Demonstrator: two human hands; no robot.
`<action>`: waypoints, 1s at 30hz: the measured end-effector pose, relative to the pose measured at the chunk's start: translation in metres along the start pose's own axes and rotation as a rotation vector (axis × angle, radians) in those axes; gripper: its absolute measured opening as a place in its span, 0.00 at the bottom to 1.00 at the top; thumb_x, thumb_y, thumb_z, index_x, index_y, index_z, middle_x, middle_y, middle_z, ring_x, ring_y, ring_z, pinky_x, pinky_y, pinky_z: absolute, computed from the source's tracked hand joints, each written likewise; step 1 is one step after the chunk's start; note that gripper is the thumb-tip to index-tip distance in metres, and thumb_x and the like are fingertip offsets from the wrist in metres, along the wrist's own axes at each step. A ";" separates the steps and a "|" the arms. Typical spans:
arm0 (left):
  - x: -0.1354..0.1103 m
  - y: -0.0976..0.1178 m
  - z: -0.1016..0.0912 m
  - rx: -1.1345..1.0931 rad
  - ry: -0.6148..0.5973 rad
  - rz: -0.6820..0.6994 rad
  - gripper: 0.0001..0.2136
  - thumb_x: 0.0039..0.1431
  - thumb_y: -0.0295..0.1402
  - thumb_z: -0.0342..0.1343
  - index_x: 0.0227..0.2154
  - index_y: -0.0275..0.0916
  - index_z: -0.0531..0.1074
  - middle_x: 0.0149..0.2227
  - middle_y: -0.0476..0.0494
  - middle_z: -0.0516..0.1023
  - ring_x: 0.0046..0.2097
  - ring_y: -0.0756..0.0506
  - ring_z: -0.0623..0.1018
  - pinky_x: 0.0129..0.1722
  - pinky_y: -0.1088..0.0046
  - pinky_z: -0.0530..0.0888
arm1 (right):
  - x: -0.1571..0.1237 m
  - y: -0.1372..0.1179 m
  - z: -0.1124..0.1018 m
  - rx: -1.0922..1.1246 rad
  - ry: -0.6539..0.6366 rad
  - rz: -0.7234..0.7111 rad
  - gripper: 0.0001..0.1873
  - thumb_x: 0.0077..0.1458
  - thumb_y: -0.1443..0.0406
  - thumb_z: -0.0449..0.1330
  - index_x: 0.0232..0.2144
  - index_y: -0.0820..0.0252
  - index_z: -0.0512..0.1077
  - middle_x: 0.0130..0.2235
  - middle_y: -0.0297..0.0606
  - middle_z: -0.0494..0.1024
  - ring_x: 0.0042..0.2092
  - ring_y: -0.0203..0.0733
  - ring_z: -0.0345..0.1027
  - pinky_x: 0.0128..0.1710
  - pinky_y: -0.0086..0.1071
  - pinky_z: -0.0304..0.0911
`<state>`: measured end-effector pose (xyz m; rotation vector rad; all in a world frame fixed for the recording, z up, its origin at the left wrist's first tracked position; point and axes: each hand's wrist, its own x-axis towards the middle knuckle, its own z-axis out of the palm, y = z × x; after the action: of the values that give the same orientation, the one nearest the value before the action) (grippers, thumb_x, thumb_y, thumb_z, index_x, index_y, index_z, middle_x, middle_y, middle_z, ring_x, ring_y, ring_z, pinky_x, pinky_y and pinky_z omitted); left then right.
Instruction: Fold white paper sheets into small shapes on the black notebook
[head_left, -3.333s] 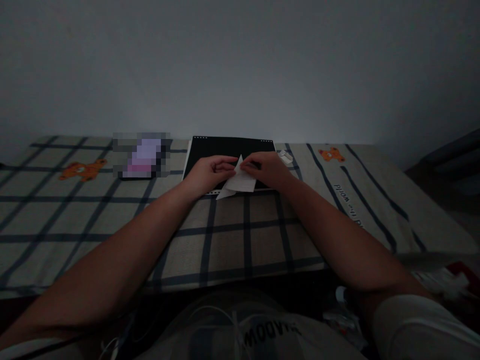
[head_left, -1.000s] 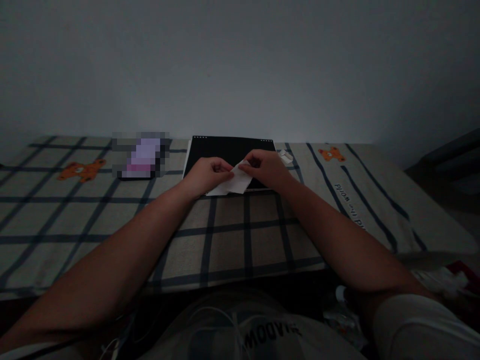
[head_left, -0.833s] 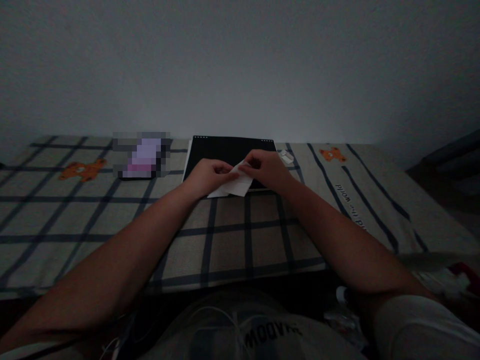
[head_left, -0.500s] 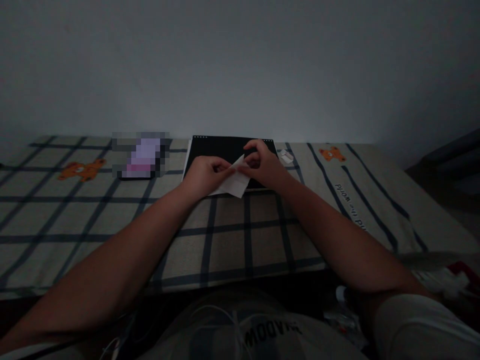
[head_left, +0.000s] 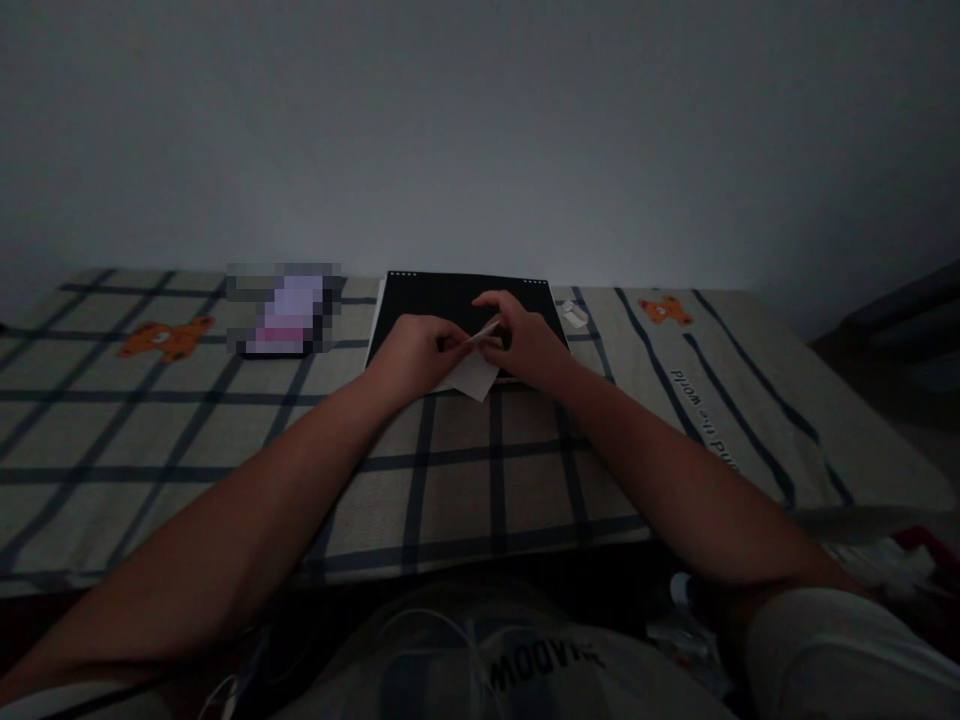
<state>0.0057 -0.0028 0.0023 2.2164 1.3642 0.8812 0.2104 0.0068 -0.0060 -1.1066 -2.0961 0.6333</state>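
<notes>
Between my two hands is a piece of white paper, creased, with one corner pointing down toward me. My left hand pinches its left side between thumb and fingers. At the upper right part of the paper, my right hand grips with thumb and fingers, its index finger raised and curled. Both hands are over a black notebook or pad with punched holes along its far edge. Part of the paper is hidden behind my fingers.
A checked cloth with printed bears covers the table. To the left lies a phone, partly pixelated. A small folded paper piece rests right of the notebook. A pale wall stands behind.
My right hand has shifted slightly left and down, its index finger curling over the paper. The paper's upper point has been lowered, and its bottom corner sits slightly lower.
</notes>
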 end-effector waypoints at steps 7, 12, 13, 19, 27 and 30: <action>-0.001 0.001 0.002 -0.068 -0.001 -0.049 0.10 0.59 0.41 0.63 0.31 0.40 0.84 0.28 0.45 0.83 0.30 0.46 0.77 0.29 0.72 0.68 | 0.000 -0.007 -0.001 -0.075 -0.013 -0.014 0.34 0.51 0.72 0.58 0.61 0.58 0.65 0.30 0.29 0.75 0.31 0.40 0.68 0.34 0.33 0.59; -0.002 0.003 0.007 -0.128 0.030 -0.075 0.11 0.59 0.42 0.65 0.30 0.40 0.84 0.28 0.45 0.82 0.30 0.47 0.78 0.30 0.72 0.69 | 0.001 -0.007 0.003 -0.118 0.047 -0.013 0.35 0.50 0.71 0.58 0.63 0.59 0.66 0.37 0.36 0.80 0.32 0.41 0.69 0.35 0.34 0.61; -0.003 0.003 0.008 -0.131 0.031 -0.071 0.11 0.59 0.42 0.65 0.30 0.40 0.84 0.28 0.45 0.82 0.30 0.47 0.78 0.30 0.73 0.69 | 0.001 -0.007 0.003 -0.125 0.053 -0.014 0.36 0.50 0.71 0.58 0.63 0.58 0.65 0.40 0.38 0.81 0.33 0.42 0.69 0.36 0.35 0.62; -0.002 -0.003 0.007 -0.174 0.019 -0.074 0.13 0.59 0.43 0.63 0.32 0.38 0.84 0.29 0.44 0.84 0.29 0.47 0.77 0.28 0.74 0.68 | 0.000 -0.009 0.000 -0.151 0.068 -0.030 0.41 0.52 0.73 0.57 0.68 0.58 0.62 0.44 0.40 0.82 0.37 0.45 0.73 0.41 0.36 0.65; 0.004 -0.009 0.002 -0.177 0.131 -0.228 0.10 0.59 0.38 0.64 0.37 0.38 0.84 0.31 0.44 0.85 0.33 0.43 0.81 0.32 0.71 0.72 | 0.003 0.001 -0.001 -0.076 0.217 -0.050 0.31 0.57 0.67 0.60 0.63 0.57 0.66 0.46 0.41 0.80 0.40 0.44 0.71 0.45 0.39 0.68; 0.005 -0.009 0.003 -0.259 0.161 -0.312 0.11 0.58 0.35 0.67 0.42 0.38 0.80 0.27 0.48 0.81 0.30 0.45 0.81 0.31 0.72 0.73 | 0.005 0.004 -0.003 -0.133 0.295 -0.075 0.15 0.59 0.65 0.61 0.50 0.58 0.73 0.44 0.42 0.77 0.39 0.44 0.68 0.43 0.39 0.65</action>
<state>0.0031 0.0061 -0.0037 1.7153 1.5191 1.0669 0.2125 0.0131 -0.0052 -1.1133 -1.9337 0.2778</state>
